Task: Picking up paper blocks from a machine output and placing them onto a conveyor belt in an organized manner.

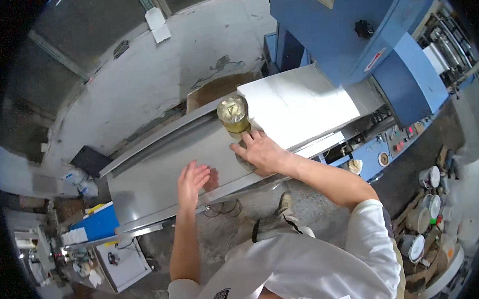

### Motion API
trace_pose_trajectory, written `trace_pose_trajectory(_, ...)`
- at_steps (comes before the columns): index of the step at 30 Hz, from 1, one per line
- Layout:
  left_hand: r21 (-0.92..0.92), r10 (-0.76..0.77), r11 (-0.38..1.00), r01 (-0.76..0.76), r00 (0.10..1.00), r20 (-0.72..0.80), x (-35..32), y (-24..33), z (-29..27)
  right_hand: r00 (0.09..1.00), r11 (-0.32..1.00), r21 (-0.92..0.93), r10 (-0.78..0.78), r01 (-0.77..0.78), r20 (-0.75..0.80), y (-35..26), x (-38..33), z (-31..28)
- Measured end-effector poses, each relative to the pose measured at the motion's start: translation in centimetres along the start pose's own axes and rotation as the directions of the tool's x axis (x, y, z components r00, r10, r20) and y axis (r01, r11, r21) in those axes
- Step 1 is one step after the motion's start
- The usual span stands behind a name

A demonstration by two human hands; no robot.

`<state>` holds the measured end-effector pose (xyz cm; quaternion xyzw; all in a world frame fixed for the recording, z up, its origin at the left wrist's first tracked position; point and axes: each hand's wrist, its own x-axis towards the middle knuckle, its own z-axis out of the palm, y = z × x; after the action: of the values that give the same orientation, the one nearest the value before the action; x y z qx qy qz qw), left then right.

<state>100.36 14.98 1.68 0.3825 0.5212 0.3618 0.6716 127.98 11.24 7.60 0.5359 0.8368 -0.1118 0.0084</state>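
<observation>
My left hand (191,179) reaches forward, open and flat, fingers together and pointing ahead. My right hand (261,150) stretches farther out, palm down, fingers spread, arm bent at the elbow.

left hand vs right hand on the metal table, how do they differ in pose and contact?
The right hand lies palm down, fingers spread toward a glass jar beside the white paper stack; the left hand is nowhere near either. The left hand is raised with fingers up, seemingly just above the metal table, casting a shadow, while the right looks pressed flat. Both are bare and hold nothing.
</observation>
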Motion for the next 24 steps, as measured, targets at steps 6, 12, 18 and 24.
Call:
trace_pose_trajectory(6, 0.274, 0.048, 0.961, -0.048, 0.999, 0.004, 1.2, -2.6, 6.3, 0.883, 0.859, 0.465, 0.033, 0.215, -0.469, 1.2, -8.1, -4.8)
trace_pose_trajectory(12, 0.801, 0.100, 0.585, -0.128, 0.991, 0.085, 2.0, 1.9, 25.0, 0.872, -0.247, 0.936, 0.477, 0.253, -0.110, 5.8, -20.4, 1.9)
trace_pose_trajectory(18, 0.888, 0.150, 0.432, -0.157, 0.984, 0.101, 3.2, 0.7, 26.7, 0.828, -0.551, 0.796, 0.547, 0.250, 0.119, 7.1, -26.1, 6.8)
trace_pose_trajectory(24, 0.898, 0.086, 0.426, -0.107, 0.993, 0.078, 2.7, 1.6, 27.5, 0.845, -0.526, 0.826, 0.520, 0.203, 0.124, 7.0, -24.7, 8.0)
